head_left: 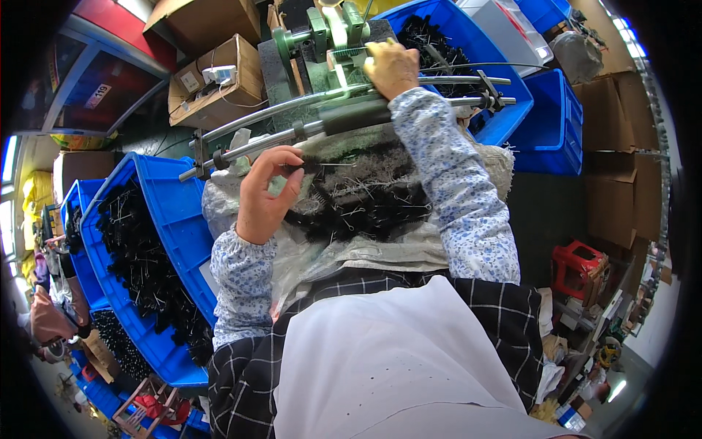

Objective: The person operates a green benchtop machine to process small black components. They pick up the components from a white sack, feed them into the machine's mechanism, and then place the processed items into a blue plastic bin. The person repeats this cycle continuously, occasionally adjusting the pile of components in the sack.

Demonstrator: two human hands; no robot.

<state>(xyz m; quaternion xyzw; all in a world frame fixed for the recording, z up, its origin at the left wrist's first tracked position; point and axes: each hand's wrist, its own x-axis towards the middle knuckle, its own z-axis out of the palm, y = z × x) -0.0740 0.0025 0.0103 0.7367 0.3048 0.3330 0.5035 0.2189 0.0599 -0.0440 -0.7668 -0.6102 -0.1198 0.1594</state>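
Observation:
A heap of small black twisted-wire brushes (365, 212) with pale wire stems lies on whitish sacking (329, 252) in front of me. Over its left side, my left hand (265, 196) has thumb and forefinger curled together. A dark-bristled wire brush (316, 162) appears to be pinched at their tips, its thin stem pointing right. My right hand (395, 67) reaches up to a green bench machine (319, 36), its fingers bent closed beside the machine's working end. What those fingers hold is hidden. A dark bristle piece (346, 53) shows just left of them.
Metal rails (274, 139) cross in front of the machine. A blue bin (172, 241) of black brushes stands at left, another blue bin (504, 110) at back right. An open cardboard box (219, 91) sits back left. A red stool (578, 269) is at right.

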